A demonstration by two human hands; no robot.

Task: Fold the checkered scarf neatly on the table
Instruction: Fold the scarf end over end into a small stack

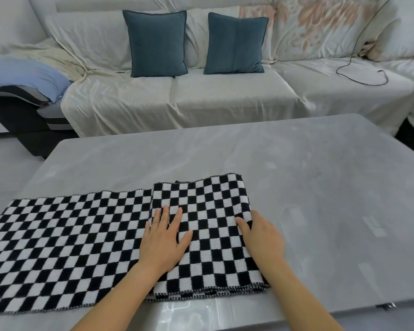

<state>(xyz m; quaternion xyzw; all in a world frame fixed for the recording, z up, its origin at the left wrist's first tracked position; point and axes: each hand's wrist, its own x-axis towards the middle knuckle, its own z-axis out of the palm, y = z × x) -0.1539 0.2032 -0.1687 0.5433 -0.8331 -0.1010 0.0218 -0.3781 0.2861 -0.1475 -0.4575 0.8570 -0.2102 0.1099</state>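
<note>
A black-and-white checkered scarf [69,235] lies flat along the near part of the grey table [320,187]. Its right end is folded back over itself into a thicker stack [208,211], and its long left part runs out past the left edge of the view. My left hand [164,237] presses flat on the folded stack near its left edge, fingers spread. At the stack's right fold edge rests my right hand [261,237], fingers curled against the cloth; it looks slightly blurred.
Behind the table stands a sofa [201,96] under a pale cover, with two teal cushions [157,43]. A blue blanket [26,75] lies on its left arm. A black cable [363,75] trails over the right seat.
</note>
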